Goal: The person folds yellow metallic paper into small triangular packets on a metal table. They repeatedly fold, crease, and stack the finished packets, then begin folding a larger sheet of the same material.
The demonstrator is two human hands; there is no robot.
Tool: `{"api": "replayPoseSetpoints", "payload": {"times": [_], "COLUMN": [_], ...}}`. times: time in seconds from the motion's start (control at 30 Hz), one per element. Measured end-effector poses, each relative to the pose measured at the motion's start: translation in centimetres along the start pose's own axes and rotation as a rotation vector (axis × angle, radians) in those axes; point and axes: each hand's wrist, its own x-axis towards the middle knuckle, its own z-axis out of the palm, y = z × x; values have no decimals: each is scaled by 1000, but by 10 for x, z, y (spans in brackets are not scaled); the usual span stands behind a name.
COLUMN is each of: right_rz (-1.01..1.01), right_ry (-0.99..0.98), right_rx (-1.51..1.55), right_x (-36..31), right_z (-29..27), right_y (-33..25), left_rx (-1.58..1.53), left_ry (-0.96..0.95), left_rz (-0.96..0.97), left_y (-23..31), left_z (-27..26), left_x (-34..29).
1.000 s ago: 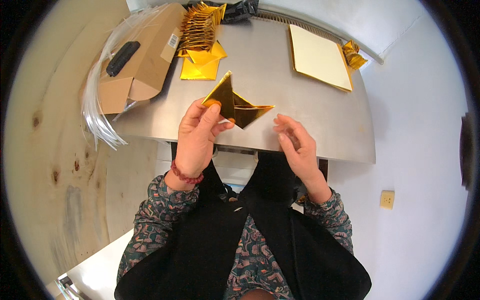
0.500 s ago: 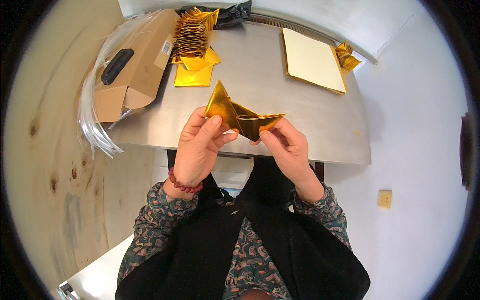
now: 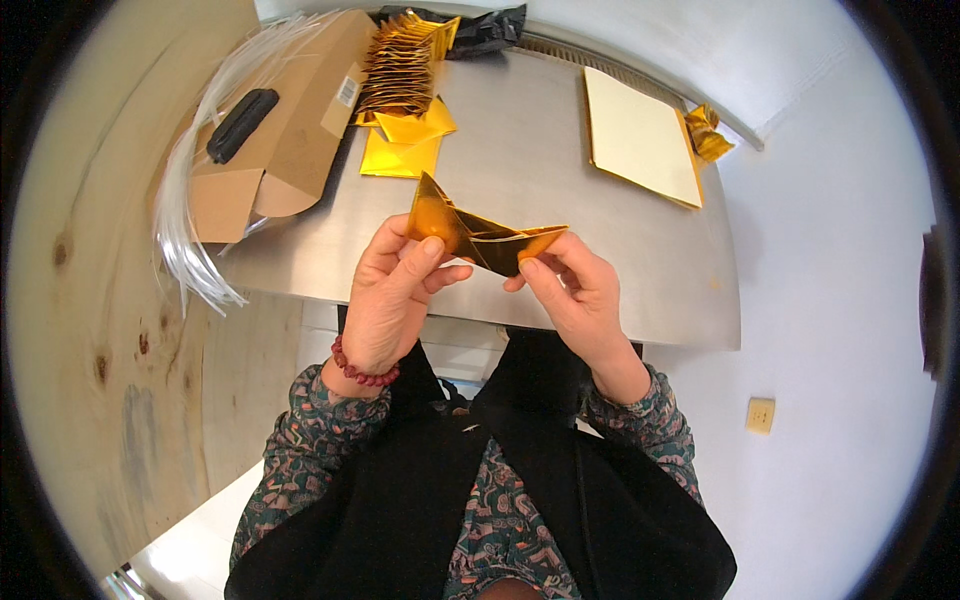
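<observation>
Between my two hands is a folded gold foil paper (image 3: pixel 490 246), pointed at both ends like a boat or ingot. My left hand (image 3: pixel 398 275) pinches its left end, thumb in front and fingers behind. At the opposite end, my right hand (image 3: pixel 570 285) grips the lower right tip between thumb and fingers. The paper hangs in the air above the near part of the metal table (image 3: pixel 500 140). Farther off, a long stack of folded gold papers (image 3: pixel 405 65) lies beside the box, with flatter gold pieces (image 3: pixel 403 150) at its near end.
A cardboard box (image 3: pixel 290 150) stands at the table's left, with a bundle of clear plastic strips (image 3: pixel 185 220) and a black object (image 3: pixel 242 125) on it. Cream paper sheets (image 3: pixel 640 135) lie at the far right beside crumpled gold foil (image 3: pixel 708 133). A black plastic bag (image 3: pixel 490 32) is behind.
The view has tilted slightly, so the table's things appear shifted right. Both hands keep their hold on the gold paper, which looks slightly flatter and more spread.
</observation>
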Motion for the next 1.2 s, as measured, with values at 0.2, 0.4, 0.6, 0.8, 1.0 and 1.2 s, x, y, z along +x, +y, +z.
{"api": "replayPoseSetpoints", "payload": {"times": [0.2,0.4,0.6,0.8,1.0,1.2], "right_rz": [-329,-439,-222,414,464,584], "right_ry": [-18,-75,-48,-186,-265,-180], "right_rx": [-488,-502,-457,44,121,189], "right_x": [1,0,6,37,84,143], "right_z": [13,25,21,12,21,24], "right_y": [-24,-34,-17,26,52,74], "left_rx": [-301,-503,-280,383,717,956], "left_ry": [-92,-234,27,183,228,355], "left_rz": [-82,-117,-220,-220,-81,3], "left_y": [3,1,3,22,44,58], "left_z": [-10,-19,-23,-46,-72,-82], "left_x": [2,5,1,-6,24,60]}}
